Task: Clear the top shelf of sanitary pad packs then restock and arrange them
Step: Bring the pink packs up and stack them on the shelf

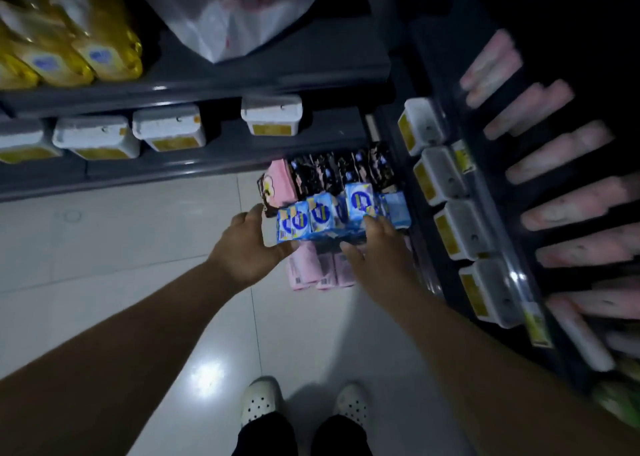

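Note:
A row of blue sanitary pad packs sits on top of a pile on the floor. Pink packs lie under it and black packs stand behind it. My left hand grips the left end of the blue row, thumb on top. My right hand clasps its right end with fingers curled over the packs. Pale pink packs stand in slots on the dark shelf at the right, blurred.
White tubs with yellow labels line the right shelf's edge, and more white tubs sit on the left shelf. Yellow packs and a white plastic bag lie higher up. White tiled floor and my shoes are below.

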Action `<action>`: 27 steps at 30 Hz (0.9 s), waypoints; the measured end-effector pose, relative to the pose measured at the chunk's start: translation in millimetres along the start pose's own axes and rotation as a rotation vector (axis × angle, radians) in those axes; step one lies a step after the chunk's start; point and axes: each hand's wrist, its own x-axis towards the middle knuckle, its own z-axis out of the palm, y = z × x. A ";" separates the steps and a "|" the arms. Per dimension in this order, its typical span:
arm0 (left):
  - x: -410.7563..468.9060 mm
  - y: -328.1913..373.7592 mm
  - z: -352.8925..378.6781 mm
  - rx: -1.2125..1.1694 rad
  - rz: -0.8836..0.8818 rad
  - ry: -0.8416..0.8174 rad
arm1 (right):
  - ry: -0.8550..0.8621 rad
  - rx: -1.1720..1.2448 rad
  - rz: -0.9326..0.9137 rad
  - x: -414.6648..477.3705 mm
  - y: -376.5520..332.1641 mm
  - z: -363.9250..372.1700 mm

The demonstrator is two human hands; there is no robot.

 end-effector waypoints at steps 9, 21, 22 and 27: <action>125.0 -112.9 169.9 -0.236 -0.258 -0.040 | -0.093 0.137 0.005 88.8 54.4 195.9; 222.2 -193.9 309.0 -0.335 -0.350 -0.035 | -0.020 0.292 0.131 156.6 106.9 347.8; 224.1 -192.6 316.3 -0.355 -0.359 -0.046 | 0.022 0.331 0.135 155.4 115.3 345.3; 233.2 -178.5 350.7 -0.484 -0.394 -0.013 | 0.187 0.409 0.189 140.7 151.2 342.0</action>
